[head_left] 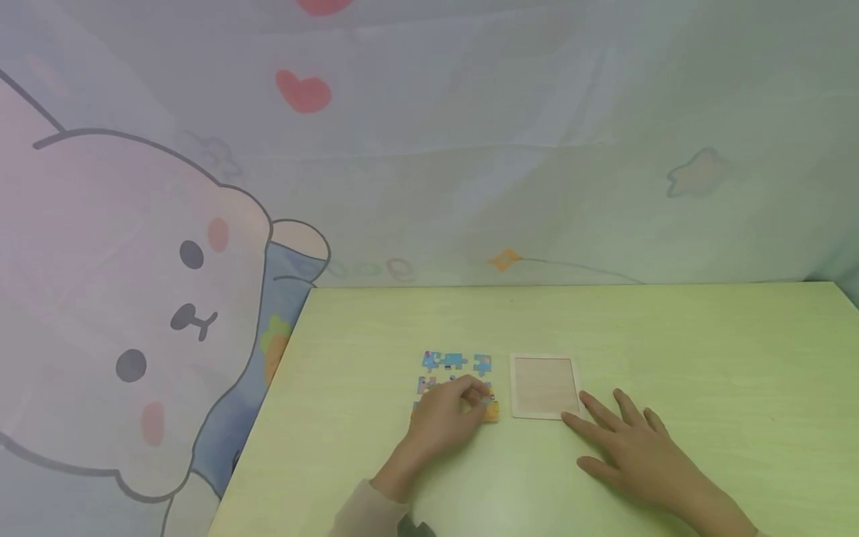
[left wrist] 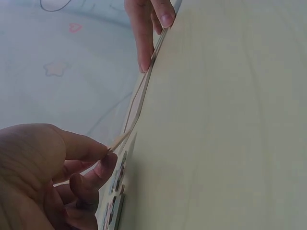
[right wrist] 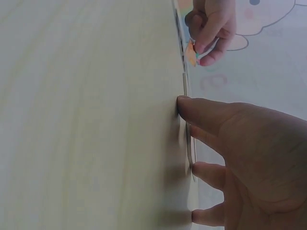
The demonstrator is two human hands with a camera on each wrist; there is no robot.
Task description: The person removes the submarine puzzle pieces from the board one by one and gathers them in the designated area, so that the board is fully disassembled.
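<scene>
My left hand (head_left: 443, 414) pinches a jigsaw piece (right wrist: 191, 53) between thumb and fingers, raised a little above the table; its orange printed face shows in the right wrist view. Beneath and around that hand lie several loose jigsaw pieces (head_left: 454, 361), mostly blue, laid out in rows and partly hidden by the hand. To their right is a square, shallow wooden puzzle tray (head_left: 513, 388) with a bare bottom. My right hand (head_left: 640, 462) lies with spread fingers at the tray's lower right corner, its fingertips touching or very near the rim.
The pale yellow-green table (head_left: 738, 373) reaches back to a hanging cloth (head_left: 470, 149) printed with hearts and stars. On the left, a large cartoon animal (head_left: 134, 298) is printed on the cloth beside the table's edge.
</scene>
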